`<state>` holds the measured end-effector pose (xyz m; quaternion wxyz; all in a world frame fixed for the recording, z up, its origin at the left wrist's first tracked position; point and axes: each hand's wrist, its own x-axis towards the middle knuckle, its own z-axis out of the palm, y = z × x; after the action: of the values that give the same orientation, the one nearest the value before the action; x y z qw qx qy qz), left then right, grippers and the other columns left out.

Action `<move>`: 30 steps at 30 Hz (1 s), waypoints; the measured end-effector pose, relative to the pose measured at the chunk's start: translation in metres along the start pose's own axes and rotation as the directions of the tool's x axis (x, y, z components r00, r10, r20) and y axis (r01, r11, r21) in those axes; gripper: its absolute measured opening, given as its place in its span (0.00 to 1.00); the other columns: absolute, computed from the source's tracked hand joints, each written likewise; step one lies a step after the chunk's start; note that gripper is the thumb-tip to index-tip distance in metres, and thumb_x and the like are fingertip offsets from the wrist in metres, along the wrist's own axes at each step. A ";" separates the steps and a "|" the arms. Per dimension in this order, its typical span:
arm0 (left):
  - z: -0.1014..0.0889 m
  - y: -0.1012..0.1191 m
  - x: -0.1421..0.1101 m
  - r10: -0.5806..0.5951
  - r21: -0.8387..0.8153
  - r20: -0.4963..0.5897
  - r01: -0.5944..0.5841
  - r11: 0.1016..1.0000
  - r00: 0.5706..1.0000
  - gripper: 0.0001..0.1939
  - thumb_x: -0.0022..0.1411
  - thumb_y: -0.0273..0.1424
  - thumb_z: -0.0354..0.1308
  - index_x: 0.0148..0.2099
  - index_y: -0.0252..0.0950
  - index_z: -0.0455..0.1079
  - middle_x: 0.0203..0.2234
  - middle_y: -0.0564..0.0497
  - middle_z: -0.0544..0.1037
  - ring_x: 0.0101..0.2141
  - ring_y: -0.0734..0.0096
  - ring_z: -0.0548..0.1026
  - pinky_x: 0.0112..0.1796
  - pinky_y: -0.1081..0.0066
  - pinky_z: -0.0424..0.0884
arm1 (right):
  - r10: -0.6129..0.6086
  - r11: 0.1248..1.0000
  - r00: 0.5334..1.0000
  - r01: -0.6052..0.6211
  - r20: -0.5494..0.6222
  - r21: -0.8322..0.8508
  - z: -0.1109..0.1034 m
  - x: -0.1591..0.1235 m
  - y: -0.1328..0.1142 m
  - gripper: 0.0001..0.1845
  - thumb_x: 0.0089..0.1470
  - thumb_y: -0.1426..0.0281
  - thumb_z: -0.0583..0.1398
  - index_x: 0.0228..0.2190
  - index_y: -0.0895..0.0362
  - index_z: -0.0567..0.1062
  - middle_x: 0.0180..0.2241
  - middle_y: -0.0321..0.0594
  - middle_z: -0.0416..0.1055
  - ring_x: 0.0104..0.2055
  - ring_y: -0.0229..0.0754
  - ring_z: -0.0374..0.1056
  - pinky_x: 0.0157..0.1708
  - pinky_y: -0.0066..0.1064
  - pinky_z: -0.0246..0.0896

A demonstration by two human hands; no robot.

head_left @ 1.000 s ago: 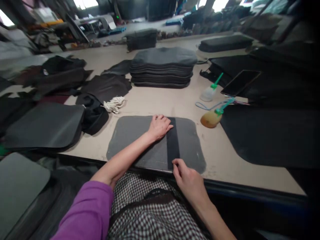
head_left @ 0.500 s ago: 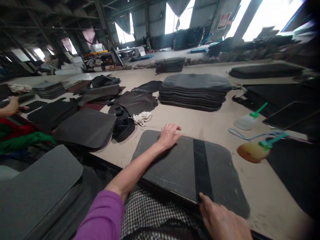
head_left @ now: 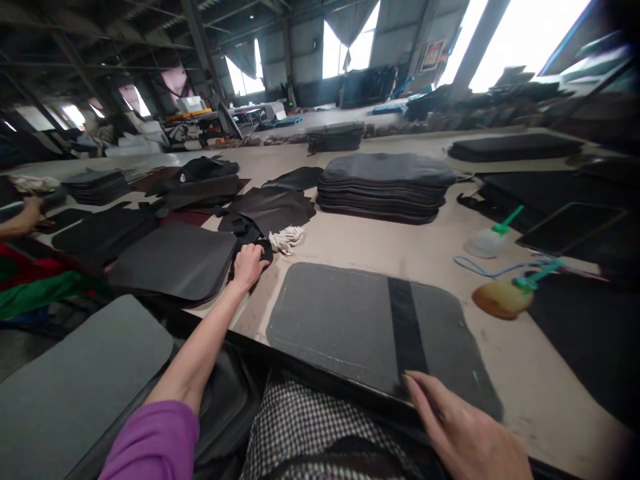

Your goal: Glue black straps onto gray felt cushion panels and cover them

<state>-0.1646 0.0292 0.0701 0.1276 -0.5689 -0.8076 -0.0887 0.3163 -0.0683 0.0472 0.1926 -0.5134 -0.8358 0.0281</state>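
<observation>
A dark grey panel with rounded corners (head_left: 330,320) lies flat at the table's front edge. Across its right part runs a smooth black strip (head_left: 406,320). My right hand (head_left: 463,427) is at the near end of that strip, thumb and forefinger closed together on it at the panel's front edge. To the left of the panel, my left hand (head_left: 247,265) reaches over a bundle of black strips (head_left: 267,251), its fingers bent and apart, touching the bundle's top. A crumpled white cloth (head_left: 287,239) sits just beyond that bundle.
Stacked dark panels (head_left: 385,190) stand behind the work. Dark sheets (head_left: 175,260) lie leftward; a grey panel pile (head_left: 85,387) is beside my lap. At right are a clear squeeze bottle (head_left: 487,241), an amber squeeze bottle (head_left: 503,297) and a phone (head_left: 573,227). Another person's hand (head_left: 27,217) shows far left.
My left hand has moved left, off the grey panel and over to the black strip bundle. My right hand stays at the near end of the strip on the panel.
</observation>
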 end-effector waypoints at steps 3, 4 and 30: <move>0.002 0.001 0.003 0.021 0.004 -0.010 -0.021 1.000 1.000 0.07 0.67 0.37 0.60 0.45 0.41 0.70 0.44 0.44 0.75 0.50 0.54 0.68 0.47 0.60 0.64 | -0.008 1.000 1.000 0.008 -0.020 0.000 -0.001 -0.002 -0.004 0.24 0.68 0.55 0.46 0.43 0.46 0.81 0.36 0.32 0.83 0.29 0.47 0.80 0.17 0.32 0.68; 0.002 0.001 0.004 0.029 0.008 -0.011 -0.029 1.000 1.000 0.06 0.68 0.37 0.59 0.44 0.40 0.71 0.44 0.43 0.76 0.50 0.53 0.68 0.47 0.59 0.64 | -0.012 1.000 1.000 0.012 -0.026 -0.001 -0.002 -0.003 -0.005 0.24 0.68 0.55 0.47 0.43 0.46 0.81 0.36 0.32 0.83 0.29 0.47 0.80 0.18 0.32 0.68; -0.140 0.084 -0.112 -0.186 -0.895 -0.094 -0.001 0.447 0.978 0.12 0.69 0.46 0.55 0.42 0.44 0.63 0.20 0.60 0.64 0.19 0.75 0.63 0.23 0.75 0.60 | -0.136 0.640 0.991 0.104 -0.022 0.762 -0.037 0.046 -0.088 0.25 0.66 0.59 0.58 0.61 0.52 0.69 0.63 0.48 0.66 0.62 0.50 0.66 0.61 0.46 0.65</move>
<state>-0.0348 -0.0832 0.1689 -0.1222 -0.4960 -0.6564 -0.5552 0.2366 -0.0756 0.1157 0.3757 -0.3282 -0.7825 0.3727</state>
